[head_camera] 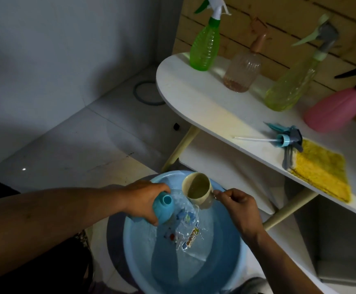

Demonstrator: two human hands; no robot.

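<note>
I see my left hand (pixel 143 200) low in the view, over a blue basin (pixel 219 247) that stands on the floor. Its grip is closed around a small blue bottle (pixel 164 205), fingers wrapped over the body. The bottle is tilted so that its open neck faces up and to the right. My right hand (pixel 239 205) sits just beside it. Its grip pinches the handle of a beige cup (pixel 198 190) between thumb and curled fingers. The cup is tipped toward the bottle, its mouth close to the bottle's neck but not touching it. Water runs from the cup's lip down between the two and splashes into the basin. A colourful print shows through the water on the basin's floor.

Behind the basin, to the right, stands a white table (pixel 194 96) against a brick-patterned wall. On it, from left to right, are a green spray bottle (pixel 204 45), a clear ribbed bottle (pixel 243 71), a pale yellow-green spray bottle (pixel 289 85) and a pink spray bottle (pixel 336 109), all upright. Nearer the table's front edge lies a loose spray head (pixel 287 137) with its thin tube pointing left, touching a folded yellow cloth (pixel 321 175). A dark ring (pixel 147 93) lies on the floor by the wall corner.
</note>
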